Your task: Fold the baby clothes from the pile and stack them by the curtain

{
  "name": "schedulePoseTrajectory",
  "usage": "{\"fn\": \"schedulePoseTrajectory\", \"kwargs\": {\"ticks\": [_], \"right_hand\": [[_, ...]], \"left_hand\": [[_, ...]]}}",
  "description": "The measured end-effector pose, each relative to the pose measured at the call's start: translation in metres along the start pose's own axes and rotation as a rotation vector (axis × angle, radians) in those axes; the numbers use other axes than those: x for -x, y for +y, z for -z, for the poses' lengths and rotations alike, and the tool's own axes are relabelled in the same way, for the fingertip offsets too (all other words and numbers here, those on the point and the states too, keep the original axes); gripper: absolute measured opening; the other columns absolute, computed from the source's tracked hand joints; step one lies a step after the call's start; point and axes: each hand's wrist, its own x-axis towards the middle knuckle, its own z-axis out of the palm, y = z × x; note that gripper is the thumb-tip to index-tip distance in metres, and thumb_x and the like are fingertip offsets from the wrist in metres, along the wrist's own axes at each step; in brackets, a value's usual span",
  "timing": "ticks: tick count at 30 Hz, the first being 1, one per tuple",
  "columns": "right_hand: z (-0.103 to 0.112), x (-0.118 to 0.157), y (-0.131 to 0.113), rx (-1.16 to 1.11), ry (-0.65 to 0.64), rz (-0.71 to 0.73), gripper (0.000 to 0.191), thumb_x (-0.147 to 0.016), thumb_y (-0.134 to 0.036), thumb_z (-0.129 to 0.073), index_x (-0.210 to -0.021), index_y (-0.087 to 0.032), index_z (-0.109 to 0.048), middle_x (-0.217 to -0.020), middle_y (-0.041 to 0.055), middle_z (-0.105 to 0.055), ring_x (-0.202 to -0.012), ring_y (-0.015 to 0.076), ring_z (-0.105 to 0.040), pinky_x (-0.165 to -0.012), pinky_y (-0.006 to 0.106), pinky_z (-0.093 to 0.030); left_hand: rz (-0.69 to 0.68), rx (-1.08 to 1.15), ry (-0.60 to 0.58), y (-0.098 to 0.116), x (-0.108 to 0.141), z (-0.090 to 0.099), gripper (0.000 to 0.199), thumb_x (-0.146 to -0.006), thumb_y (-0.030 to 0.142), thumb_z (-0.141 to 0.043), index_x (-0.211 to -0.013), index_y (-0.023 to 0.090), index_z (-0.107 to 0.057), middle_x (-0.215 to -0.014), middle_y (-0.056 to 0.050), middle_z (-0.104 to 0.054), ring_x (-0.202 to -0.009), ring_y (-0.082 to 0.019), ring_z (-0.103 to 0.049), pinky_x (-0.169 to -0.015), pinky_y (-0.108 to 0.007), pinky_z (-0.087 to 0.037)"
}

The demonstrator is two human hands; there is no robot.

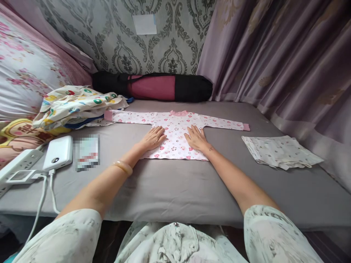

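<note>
A small long-sleeved shirt [176,140], white with pink and red prints, lies spread flat with both sleeves stretched out sideways. Its collar [179,113] and cuffs are pink, and the collar points away from me. My left hand [154,138] rests flat on the left side of the shirt's body, fingers extended. On the right side of the body, my right hand [196,138] lies flat too, its fingers stretched out. Neither hand grasps the fabric. A bangle [123,167] circles my left wrist.
The shirt lies on a grey-covered surface [175,190]. A folded white printed cloth [282,151] is at the right. Crumpled patterned clothes [79,104], a white power bank [58,152], a power strip [22,166] and cables are left. A black and maroon bag [152,87] lies behind.
</note>
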Motion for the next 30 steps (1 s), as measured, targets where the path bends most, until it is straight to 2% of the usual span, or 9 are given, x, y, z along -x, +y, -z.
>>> {"fn": "schedulePoseTrajectory", "kwargs": {"ticks": [4,10,17,21,24,26,28,30], "right_hand": [[0.004,0.017,-0.003,-0.002,-0.07,0.151,0.067,-0.098,-0.054,-0.02,-0.154,-0.018,-0.024,-0.162,0.0117,-0.012,-0.148,0.0256,-0.007,-0.118,0.048,-0.005],[0.01,0.051,-0.002,-0.004,-0.139,0.297,0.068,-0.097,-0.058,-0.025,-0.155,-0.022,-0.022,-0.162,0.0114,-0.009,-0.149,0.0264,-0.005,-0.118,0.051,-0.002],[0.019,0.091,-0.003,-0.062,-0.231,0.376,0.061,-0.099,-0.054,-0.023,-0.154,-0.027,-0.024,-0.162,0.0042,-0.007,-0.149,0.0254,-0.001,-0.119,0.049,0.0],[0.026,0.116,0.0,-0.099,-0.288,0.413,0.06,-0.1,-0.053,-0.023,-0.154,-0.027,-0.025,-0.162,0.0039,-0.007,-0.149,0.0248,-0.004,-0.12,0.048,0.0],[0.039,0.129,0.001,-0.14,-0.31,0.446,0.06,-0.097,-0.053,-0.035,-0.151,-0.027,-0.032,-0.161,0.0041,-0.019,-0.147,0.0258,-0.016,-0.12,0.045,-0.009],[0.05,0.127,-0.003,-0.169,-0.309,0.461,0.052,-0.095,-0.05,-0.04,-0.141,-0.026,-0.05,-0.152,0.0055,-0.041,-0.139,0.0256,-0.036,-0.115,0.04,-0.024],[0.057,0.114,-0.013,-0.191,-0.266,0.439,0.042,-0.097,-0.043,-0.037,-0.121,-0.025,-0.065,-0.129,0.0053,-0.062,-0.12,0.0229,-0.055,-0.103,0.034,-0.038],[0.056,0.09,-0.026,-0.201,-0.155,0.373,0.04,-0.098,-0.035,-0.033,-0.112,-0.023,-0.069,-0.115,0.0049,-0.069,-0.108,0.0206,-0.061,-0.095,0.032,-0.042]], "left_hand": [[-0.016,-0.007,-0.085,-0.01,0.019,0.007,0.065,-0.098,0.056,-0.021,-0.148,0.016,-0.032,-0.156,-0.013,-0.03,-0.146,-0.025,-0.021,-0.119,-0.044,-0.014],[-0.019,0.034,-0.169,-0.007,0.047,0.02,0.079,-0.093,0.067,-0.024,-0.153,0.016,-0.023,-0.16,-0.014,-0.018,-0.149,-0.026,-0.011,-0.119,-0.046,-0.01],[0.038,0.095,-0.245,-0.013,0.076,0.031,0.085,-0.088,0.072,-0.031,-0.154,0.02,-0.018,-0.162,-0.011,-0.012,-0.149,-0.028,-0.008,-0.119,-0.048,-0.005],[0.043,0.138,-0.26,-0.022,0.093,0.039,0.081,-0.088,0.069,-0.038,-0.154,0.024,-0.022,-0.162,-0.009,-0.015,-0.148,-0.029,-0.012,-0.119,-0.048,-0.007],[0.032,0.163,-0.253,-0.027,0.096,0.05,0.075,-0.086,0.066,-0.046,-0.147,0.023,-0.039,-0.156,-0.011,-0.03,-0.145,-0.032,-0.023,-0.118,-0.047,-0.016],[-0.006,0.173,-0.216,-0.024,0.089,0.056,0.059,-0.087,0.059,-0.049,-0.133,0.023,-0.055,-0.144,-0.011,-0.048,-0.137,-0.031,-0.036,-0.115,-0.045,-0.024],[-0.056,0.188,-0.147,-0.013,0.073,0.055,0.041,-0.09,0.049,-0.047,-0.117,0.022,-0.064,-0.127,-0.01,-0.06,-0.125,-0.028,-0.049,-0.109,-0.043,-0.033],[-0.088,0.181,-0.058,0.006,0.051,0.047,0.034,-0.092,0.037,-0.043,-0.115,0.021,-0.062,-0.122,-0.01,-0.062,-0.119,-0.026,-0.053,-0.104,-0.043,-0.038]]}}
